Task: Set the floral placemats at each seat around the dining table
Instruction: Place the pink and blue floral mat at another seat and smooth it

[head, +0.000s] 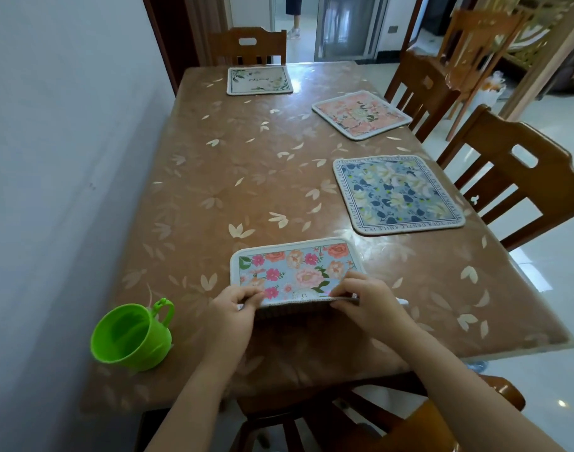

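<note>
Worktop (246,177) with leaf-print cover, against wall on left. Three mats flat at far and right seats: blue mat (398,194), peach mat (361,114), white mat (259,80). Pink-flower mat (295,272) at near seat, near edge lifted. Green cup (130,337) near left corner. Left hand (230,313) and right hand (367,305) both pinch the mat's near edge.

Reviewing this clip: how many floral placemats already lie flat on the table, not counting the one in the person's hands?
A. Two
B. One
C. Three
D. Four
C: a white-and-green placemat at the far end, a pink placemat and a blue placemat along the right side lie flat, while the left hand and right hand hold the near edge of a fourth placemat.
</note>
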`<state>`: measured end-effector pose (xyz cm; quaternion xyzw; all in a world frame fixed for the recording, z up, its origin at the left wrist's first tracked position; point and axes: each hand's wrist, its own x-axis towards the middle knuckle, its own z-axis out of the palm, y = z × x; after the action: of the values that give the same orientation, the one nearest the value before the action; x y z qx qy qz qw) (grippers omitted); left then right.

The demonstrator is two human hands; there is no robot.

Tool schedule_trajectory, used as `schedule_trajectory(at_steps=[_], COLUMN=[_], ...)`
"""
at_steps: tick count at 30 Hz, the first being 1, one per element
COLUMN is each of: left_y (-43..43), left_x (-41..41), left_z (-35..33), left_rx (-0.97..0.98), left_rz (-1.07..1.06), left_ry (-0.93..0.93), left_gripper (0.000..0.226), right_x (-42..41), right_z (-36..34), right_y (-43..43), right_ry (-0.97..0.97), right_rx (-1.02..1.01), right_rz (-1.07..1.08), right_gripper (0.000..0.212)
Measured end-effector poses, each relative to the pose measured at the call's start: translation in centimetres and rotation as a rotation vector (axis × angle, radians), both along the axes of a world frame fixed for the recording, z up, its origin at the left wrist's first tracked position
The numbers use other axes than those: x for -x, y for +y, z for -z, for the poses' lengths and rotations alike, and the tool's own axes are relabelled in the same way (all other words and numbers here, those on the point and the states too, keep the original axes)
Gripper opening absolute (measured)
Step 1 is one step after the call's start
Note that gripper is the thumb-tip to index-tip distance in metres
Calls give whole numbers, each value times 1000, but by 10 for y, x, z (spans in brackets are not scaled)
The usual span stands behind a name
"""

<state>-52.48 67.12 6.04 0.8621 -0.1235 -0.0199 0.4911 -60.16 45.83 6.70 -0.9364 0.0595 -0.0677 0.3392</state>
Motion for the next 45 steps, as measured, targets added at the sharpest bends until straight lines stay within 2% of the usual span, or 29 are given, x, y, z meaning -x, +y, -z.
schedule_trajectory(at_steps=[3, 7, 9, 12, 19, 23, 26, 29, 34, 37, 41, 45], left_y=[-6, -18, -23, -28, -54, -62, -60, -51, -22, -7, -1, 0], left_x=[-19, -33, -40, -55, -114, -132, -130, -118, -72, -44, -27, -23], left_z=[-24, -47, -53, -64, -101, -119, -107, -66, 24, 66, 89, 93], left_rx=[-76, -170, -183, -100, -11, 23, 47, 20, -187, -242, -279, -321], left_rz=[86, 241, 203, 137, -1, -67, -60, -5, 139, 233, 284, 305], left_ry=[-143, -249, -304, -322, -438, -616, -674, -620, -378, -208, -129, -158], left_gripper=[4, 20, 20, 15, 10, 7, 5, 6, 12, 11, 12, 12], right_x=[-20, -42, -50, -65, -123, -141, -141, -131, -89, -59, -39, -30], right_z=[-11, -37, -50, -68, -113, -128, -117, -78, 18, 63, 91, 101], right_y=[-4, -10, -11, -14, -18, -18, -18, -18, -6, 3, 9, 3], right_ry=[-53, -136, -164, -212, -409, -561, -626, -543, -132, 60, 168, 211], right_rx=[27, 36, 48, 81, 26, 27, 6, -33, -64, -71, -47, 36], right_rz=[46, 59, 44, 27, 151, 182, 163, 122, 54, -13, -31, -57], right_gripper=[10, 9, 9, 7, 6, 8, 8, 8, 6, 5, 7, 8])
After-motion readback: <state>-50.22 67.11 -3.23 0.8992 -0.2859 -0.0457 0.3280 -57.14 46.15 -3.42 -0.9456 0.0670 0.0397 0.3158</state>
